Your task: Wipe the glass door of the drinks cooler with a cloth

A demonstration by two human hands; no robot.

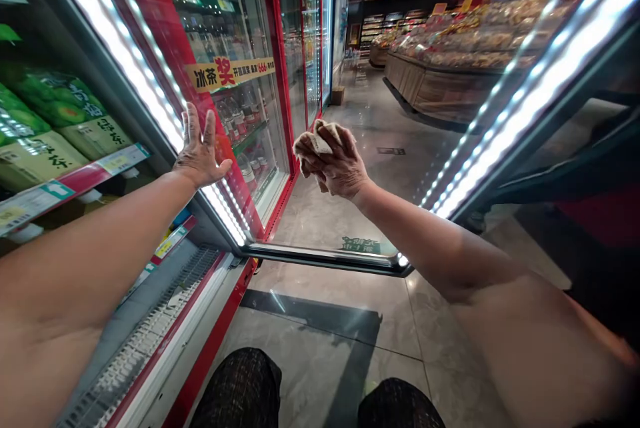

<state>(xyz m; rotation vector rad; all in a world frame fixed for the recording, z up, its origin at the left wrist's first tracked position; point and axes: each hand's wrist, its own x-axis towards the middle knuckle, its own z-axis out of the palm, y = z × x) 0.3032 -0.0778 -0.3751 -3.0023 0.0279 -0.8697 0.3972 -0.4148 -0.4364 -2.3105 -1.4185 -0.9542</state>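
My left hand lies flat with fingers stretched out against the lit frame of the drinks cooler at the hinge side of its open glass door. My right hand is closed round a crumpled beige cloth and presses it on the inner face of that door's glass. The door swings out to my right, with a bright light strip along its far edge.
Green drink cartons with price tags fill the cooler shelf at left. More red-framed coolers line the aisle ahead. A wooden produce display stands across the grey tiled floor. My knees show at the bottom.
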